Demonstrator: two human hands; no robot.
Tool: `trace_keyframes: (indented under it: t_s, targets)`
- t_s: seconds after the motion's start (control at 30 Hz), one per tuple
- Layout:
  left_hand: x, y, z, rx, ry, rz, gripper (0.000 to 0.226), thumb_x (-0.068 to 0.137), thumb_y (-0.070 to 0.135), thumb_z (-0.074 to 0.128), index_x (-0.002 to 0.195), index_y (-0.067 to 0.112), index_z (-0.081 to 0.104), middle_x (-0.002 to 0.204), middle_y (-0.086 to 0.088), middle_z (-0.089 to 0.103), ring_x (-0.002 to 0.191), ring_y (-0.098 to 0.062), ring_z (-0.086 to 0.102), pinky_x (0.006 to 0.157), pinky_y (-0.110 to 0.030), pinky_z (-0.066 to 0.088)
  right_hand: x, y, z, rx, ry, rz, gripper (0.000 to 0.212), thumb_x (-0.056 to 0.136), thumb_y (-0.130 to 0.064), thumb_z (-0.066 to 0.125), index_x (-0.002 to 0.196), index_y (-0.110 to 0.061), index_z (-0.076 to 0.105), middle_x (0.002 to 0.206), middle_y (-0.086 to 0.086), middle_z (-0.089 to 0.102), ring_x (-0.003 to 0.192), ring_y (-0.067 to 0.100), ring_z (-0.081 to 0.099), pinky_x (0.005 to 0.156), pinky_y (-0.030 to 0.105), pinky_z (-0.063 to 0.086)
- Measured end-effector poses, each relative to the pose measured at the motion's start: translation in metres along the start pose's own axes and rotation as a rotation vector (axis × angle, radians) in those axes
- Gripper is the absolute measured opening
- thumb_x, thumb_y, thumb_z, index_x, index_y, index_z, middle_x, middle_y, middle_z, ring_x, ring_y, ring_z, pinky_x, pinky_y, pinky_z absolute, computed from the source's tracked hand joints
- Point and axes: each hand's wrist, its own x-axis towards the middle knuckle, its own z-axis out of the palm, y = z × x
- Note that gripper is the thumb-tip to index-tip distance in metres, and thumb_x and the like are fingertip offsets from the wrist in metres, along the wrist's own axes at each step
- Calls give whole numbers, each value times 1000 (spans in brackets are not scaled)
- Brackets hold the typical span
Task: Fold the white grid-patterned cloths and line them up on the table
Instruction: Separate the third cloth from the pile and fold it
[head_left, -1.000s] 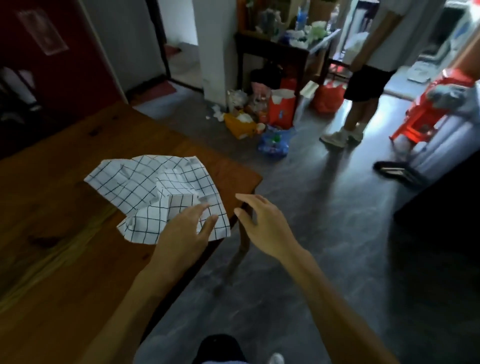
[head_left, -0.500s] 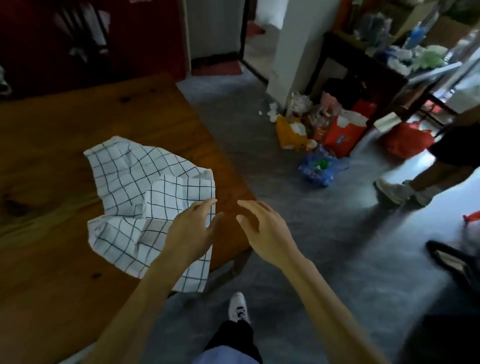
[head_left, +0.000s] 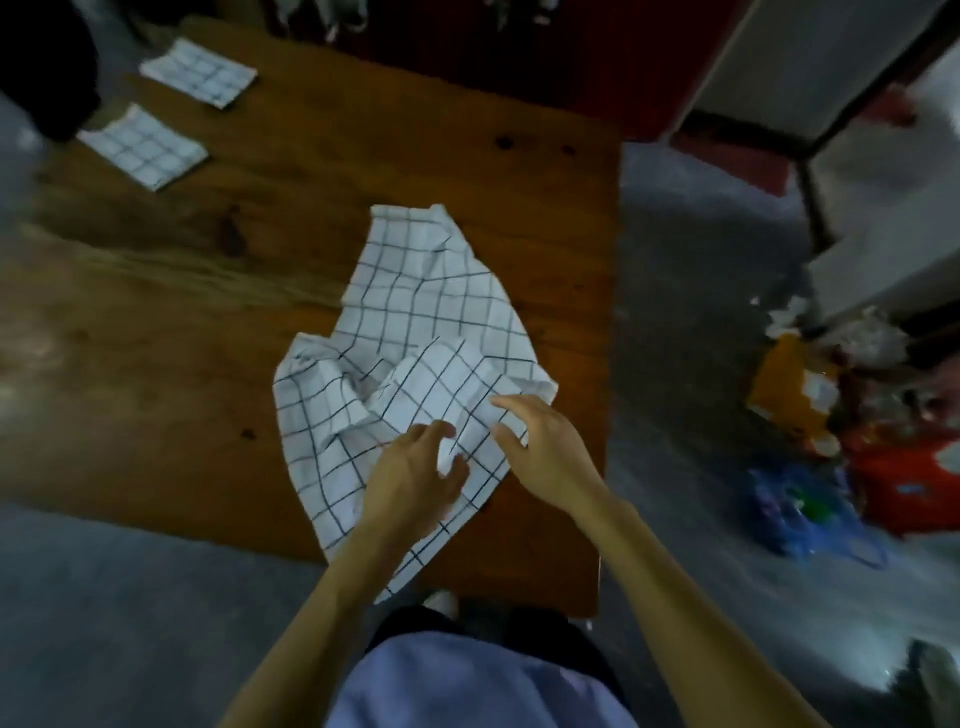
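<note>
1. A brown wooden table (head_left: 218, 291) fills the centre and left of the frame.
2. Grey floor (head_left: 691, 332) spreads right.
3. Coloured bags (head_left: 800, 395) crowd the right edge.
4. A red wall (head_left: 613, 57) stands at the top.

The left hand (head_left: 415, 478) hides part of the crumpled cloth (head_left: 415, 332) beneath it.
</note>
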Motion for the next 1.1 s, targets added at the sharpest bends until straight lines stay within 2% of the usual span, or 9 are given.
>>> trace_keyframes:
  t_s: [0.23, 0.43, 0.53, 0.6, 0.73, 0.87, 0.97, 1.03, 1.1]
  targets:
    - [-6, -13, 93, 231, -148, -240, 52, 84, 40, 59, 131, 20, 45, 124, -4, 46, 115, -21, 44, 95, -33, 39, 44, 63, 26, 10, -325, -104, 40, 99, -35, 45, 137, -24, 47, 141, -4, 46, 128, 12, 42, 101, 24, 32]
    - [2, 6, 114, 278, 21, -373, 17, 81, 22, 67, 96, 16, 63, 103, -4, 57, 99, -19, 52, 81, -31, 45, 50, 99, 22, -49, -389, -276, 35, 97, -30, 49, 132, -22, 51, 135, 0, 49, 130, 15, 37, 110, 40, 33]
    - [8, 18, 109, 234, 58, -386, 13, 87, 25, 59, 97, 17, 57, 100, 0, 54, 94, -16, 51, 81, -27, 39, 49, 101, 18, -233, -433, -429, 45, 95, -32, 50, 139, -23, 43, 147, 1, 38, 144, 20, 17, 119, 44, 13]
    - [12, 33, 98, 206, 130, -353, 13, 87, 26, 59, 95, 18, 54, 94, 1, 53, 86, -14, 50, 77, -27, 37, 53, 97, 11, -332, -400, -524, 44, 95, -33, 51, 138, -24, 45, 147, 1, 40, 144, 22, 18, 119, 44, 4]
    - [17, 62, 71, 211, 246, -300, 27, 85, 37, 60, 103, 20, 50, 96, 4, 57, 87, -16, 54, 79, -29, 40, 71, 69, -14, -273, -169, -555, 21, 94, -26, 50, 110, -27, 64, 112, -7, 66, 115, 14, 52, 118, 46, 4]
    - [12, 70, 39, 266, 316, -408, 34, 86, 29, 60, 116, 18, 51, 105, -1, 59, 97, -22, 56, 84, -33, 42, 88, 37, -49, -209, -90, -635, 18, 91, -22, 56, 105, -25, 65, 105, -8, 68, 105, 13, 57, 114, 40, 17]
    - [3, 79, -8, 272, 435, -437, 19, 84, 14, 61, 103, 14, 61, 94, -4, 65, 84, -26, 60, 66, -32, 43, 89, 10, -87, -170, -9, -703, 18, 90, -17, 60, 107, -22, 67, 103, -6, 69, 100, 13, 60, 104, 35, 30]
    - [-5, 91, -41, 247, 519, -416, 14, 84, 8, 59, 95, 15, 65, 86, -1, 64, 73, -20, 58, 53, -22, 32, 87, -6, -114, -168, 75, -752, 17, 89, -19, 64, 106, -20, 68, 101, -6, 71, 94, 12, 62, 98, 35, 38]
    - [-13, 107, -73, 231, 534, -404, 16, 84, 6, 58, 94, 16, 67, 83, 2, 61, 72, -16, 55, 54, -22, 32, 83, -20, -139, -171, 170, -789, 17, 89, -25, 65, 105, -21, 68, 98, -7, 71, 89, 10, 62, 93, 38, 45]
